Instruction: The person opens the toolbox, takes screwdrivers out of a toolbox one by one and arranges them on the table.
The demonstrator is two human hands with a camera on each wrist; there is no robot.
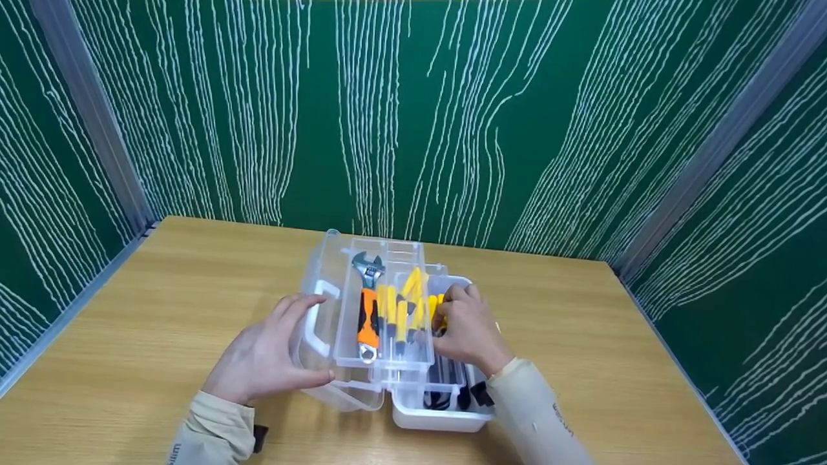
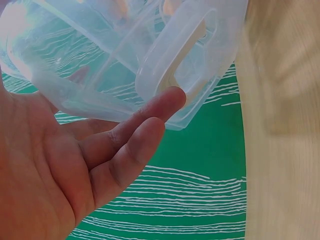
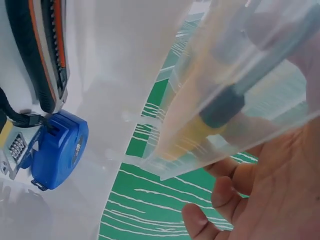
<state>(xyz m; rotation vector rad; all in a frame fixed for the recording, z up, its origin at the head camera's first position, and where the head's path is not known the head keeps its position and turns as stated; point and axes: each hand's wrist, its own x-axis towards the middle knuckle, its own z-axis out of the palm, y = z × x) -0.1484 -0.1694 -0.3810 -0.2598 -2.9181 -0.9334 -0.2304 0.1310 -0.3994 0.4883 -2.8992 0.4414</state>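
1. Well, the left hand, spread wide, is at the handle of the clear lid.
2. The right hand, fingers bent, is over the white box, beside yellow-handled tools (its grip, I cannot tell).
3. Between both hands, a clear tray holds an adjustable wrench.

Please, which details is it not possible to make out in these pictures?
Head view: what the right hand pinches, if anything; its own fingers hide it.
Head view: what the dark things in the box are; too small.
Right wrist view: the screwdriver's tip; cut off by the edge.
Right wrist view: the tape measure's lettering; too small.
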